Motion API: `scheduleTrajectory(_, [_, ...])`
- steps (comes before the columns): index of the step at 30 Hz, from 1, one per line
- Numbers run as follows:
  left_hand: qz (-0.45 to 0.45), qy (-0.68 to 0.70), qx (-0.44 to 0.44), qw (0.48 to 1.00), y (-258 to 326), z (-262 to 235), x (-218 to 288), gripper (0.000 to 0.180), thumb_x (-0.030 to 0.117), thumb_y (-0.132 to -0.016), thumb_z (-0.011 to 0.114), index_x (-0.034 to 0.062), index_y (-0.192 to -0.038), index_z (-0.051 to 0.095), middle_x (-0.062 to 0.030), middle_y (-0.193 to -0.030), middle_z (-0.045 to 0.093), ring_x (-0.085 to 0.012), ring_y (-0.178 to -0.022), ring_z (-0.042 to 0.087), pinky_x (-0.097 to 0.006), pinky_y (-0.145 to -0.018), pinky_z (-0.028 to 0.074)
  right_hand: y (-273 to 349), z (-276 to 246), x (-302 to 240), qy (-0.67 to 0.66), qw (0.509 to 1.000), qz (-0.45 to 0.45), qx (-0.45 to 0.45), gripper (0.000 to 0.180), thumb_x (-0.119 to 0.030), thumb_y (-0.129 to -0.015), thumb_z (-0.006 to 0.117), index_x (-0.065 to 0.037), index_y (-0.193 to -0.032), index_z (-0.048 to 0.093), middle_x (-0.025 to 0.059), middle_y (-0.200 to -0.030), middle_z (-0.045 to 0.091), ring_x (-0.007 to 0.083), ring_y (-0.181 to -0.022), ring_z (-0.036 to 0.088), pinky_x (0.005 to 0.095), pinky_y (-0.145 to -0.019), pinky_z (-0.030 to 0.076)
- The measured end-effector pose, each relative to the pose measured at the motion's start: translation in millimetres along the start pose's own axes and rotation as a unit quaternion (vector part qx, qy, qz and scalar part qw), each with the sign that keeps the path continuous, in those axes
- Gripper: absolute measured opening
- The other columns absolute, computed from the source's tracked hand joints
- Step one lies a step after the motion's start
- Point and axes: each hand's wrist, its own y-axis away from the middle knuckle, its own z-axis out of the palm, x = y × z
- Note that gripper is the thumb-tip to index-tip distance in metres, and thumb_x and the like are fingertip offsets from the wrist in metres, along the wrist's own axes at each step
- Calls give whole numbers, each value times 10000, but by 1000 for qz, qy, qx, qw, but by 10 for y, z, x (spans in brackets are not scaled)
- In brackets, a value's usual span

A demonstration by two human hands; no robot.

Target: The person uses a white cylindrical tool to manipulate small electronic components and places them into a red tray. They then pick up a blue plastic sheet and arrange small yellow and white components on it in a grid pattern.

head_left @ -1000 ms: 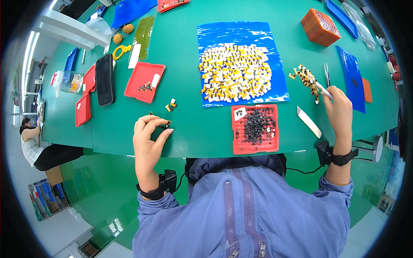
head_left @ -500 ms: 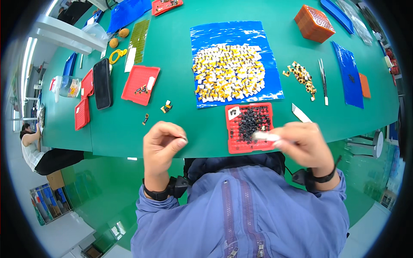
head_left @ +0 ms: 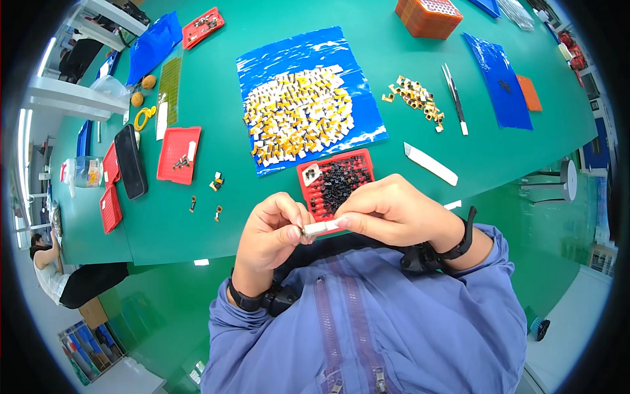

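My left hand is closed in a pinch, with a small dark bit just showing at its fingertips. Between finger and thumb, my right hand grips a slim white stick, whose tip meets that small bit. Both hands are over the table's near edge. Just beyond them lies a red tray of small black parts, partly covered by my right hand. Behind the tray, a heap of small white and yellow pieces rests on a blue sheet.
On the right lie loose gold pieces, tweezers and a white-handled blade-shaped tool. To the left are another red tray, a few small pieces and a black phone-like slab. A person sits far left.
My right hand has brought the white stick leftward from above the tray to my left hand's fingertips. The whole view has shifted. Another small piece now shows near where my left hand was.
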Motion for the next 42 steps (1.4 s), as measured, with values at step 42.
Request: scheduleTrajectory(42, [-33,-41,15,999,-126,-13,-115,225,197,-859,649,65,-841,468,-44,-687,495,-142,-637,505,-290,-577,418,51,-162,46,-93,992,81,-7,100,-87,-814,684,-28,-861,618,-5,-673,572,47,-576,492,217,-499,360])
